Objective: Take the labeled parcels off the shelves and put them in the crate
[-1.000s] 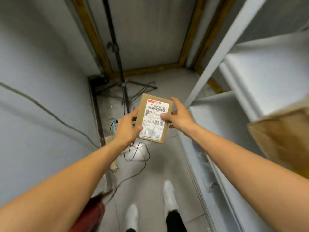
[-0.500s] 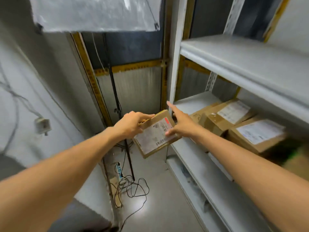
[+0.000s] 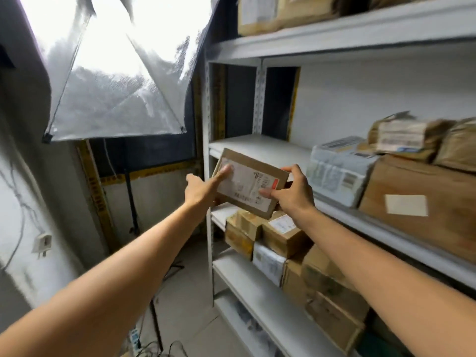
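Observation:
A flat brown parcel (image 3: 247,181) with a white label is held between both hands, tilted, in front of the left end of the middle shelf (image 3: 257,148). My left hand (image 3: 201,191) holds its left end, with the index finger straight along the label and the other fingers underneath. At the right end, my right hand (image 3: 293,194) grips it, thumb on the label and fingers over the far edge. No crate is in view.
More parcels sit on the white metal rack: a white-wrapped parcel (image 3: 337,173) and a large brown box (image 3: 422,202) on the middle shelf, small boxes (image 3: 280,233) below, parcels (image 3: 260,14) on top. A lit softbox (image 3: 116,73) on a stand (image 3: 132,202) stands left.
The view swung up from the floor to the shelves. Both hands raised the parcel and turned it from upright to lengthwise, level with the middle shelf.

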`<state>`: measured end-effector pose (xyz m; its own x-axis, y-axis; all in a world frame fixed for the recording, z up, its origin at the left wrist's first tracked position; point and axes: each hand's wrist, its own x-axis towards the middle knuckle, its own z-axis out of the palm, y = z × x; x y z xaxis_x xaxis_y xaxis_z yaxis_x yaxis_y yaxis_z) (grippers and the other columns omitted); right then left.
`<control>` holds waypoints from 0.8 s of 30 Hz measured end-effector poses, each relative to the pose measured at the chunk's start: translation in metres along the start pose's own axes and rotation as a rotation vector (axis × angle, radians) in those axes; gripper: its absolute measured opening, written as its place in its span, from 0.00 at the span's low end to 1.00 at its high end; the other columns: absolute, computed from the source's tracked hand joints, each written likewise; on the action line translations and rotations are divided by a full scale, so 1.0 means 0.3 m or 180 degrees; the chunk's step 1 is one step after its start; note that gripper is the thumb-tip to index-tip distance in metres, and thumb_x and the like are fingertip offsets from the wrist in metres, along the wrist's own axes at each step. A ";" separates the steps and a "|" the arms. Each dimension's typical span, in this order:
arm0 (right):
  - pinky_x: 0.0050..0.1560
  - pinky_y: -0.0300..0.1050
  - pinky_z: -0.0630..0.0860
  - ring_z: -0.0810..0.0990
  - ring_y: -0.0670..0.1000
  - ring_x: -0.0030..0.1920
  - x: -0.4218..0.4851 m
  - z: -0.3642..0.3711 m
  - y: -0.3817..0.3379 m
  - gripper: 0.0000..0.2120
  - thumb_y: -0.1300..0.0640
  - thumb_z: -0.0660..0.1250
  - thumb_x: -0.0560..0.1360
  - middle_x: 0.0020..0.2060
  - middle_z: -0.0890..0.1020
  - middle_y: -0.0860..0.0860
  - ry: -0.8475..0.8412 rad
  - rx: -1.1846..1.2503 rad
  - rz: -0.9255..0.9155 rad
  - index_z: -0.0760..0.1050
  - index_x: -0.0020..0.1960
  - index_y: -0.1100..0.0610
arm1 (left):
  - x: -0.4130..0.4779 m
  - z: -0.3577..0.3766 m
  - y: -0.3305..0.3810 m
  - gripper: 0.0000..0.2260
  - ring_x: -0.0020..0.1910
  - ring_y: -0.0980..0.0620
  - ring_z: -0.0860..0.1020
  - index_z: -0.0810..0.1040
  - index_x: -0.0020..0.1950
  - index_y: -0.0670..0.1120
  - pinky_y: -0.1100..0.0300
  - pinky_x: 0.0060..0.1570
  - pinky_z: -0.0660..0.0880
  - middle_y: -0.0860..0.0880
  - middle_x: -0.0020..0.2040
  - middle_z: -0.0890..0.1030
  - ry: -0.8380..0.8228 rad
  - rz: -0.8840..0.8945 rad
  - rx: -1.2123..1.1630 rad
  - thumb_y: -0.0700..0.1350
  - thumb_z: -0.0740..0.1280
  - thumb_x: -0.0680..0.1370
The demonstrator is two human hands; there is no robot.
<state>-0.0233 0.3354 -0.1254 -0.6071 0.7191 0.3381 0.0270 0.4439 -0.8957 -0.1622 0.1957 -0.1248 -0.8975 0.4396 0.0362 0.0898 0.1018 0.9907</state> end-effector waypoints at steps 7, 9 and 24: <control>0.47 0.59 0.82 0.82 0.56 0.51 -0.040 -0.110 -0.044 0.20 0.57 0.75 0.71 0.54 0.78 0.57 0.0454 0.0667 0.0366 0.64 0.51 0.51 | -0.040 0.135 0.037 0.16 0.47 0.47 0.84 0.78 0.53 0.40 0.61 0.40 0.80 0.42 0.50 0.84 -0.0835 0.0075 -0.1384 0.40 0.77 0.68; 0.47 0.54 0.82 0.82 0.54 0.50 -0.047 -0.129 -0.047 0.17 0.51 0.74 0.71 0.53 0.80 0.56 0.0498 0.0409 0.0339 0.66 0.48 0.51 | -0.036 0.146 0.049 0.17 0.49 0.47 0.83 0.77 0.54 0.42 0.61 0.39 0.80 0.43 0.50 0.83 -0.0875 0.0119 -0.1320 0.40 0.77 0.68; 0.59 0.55 0.77 0.76 0.54 0.62 -0.055 -0.221 -0.123 0.32 0.68 0.77 0.64 0.61 0.78 0.54 0.0556 -0.0167 -0.0283 0.67 0.64 0.58 | -0.065 0.160 0.138 0.29 0.61 0.48 0.76 0.75 0.60 0.54 0.50 0.49 0.81 0.51 0.60 0.77 -0.1319 0.1622 -0.0853 0.28 0.73 0.67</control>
<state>0.0383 0.3424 -0.0788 -0.4620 0.7556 0.4644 0.0235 0.5338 -0.8453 -0.1201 0.2342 -0.0908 -0.5291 0.6829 0.5037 0.2977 -0.4066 0.8638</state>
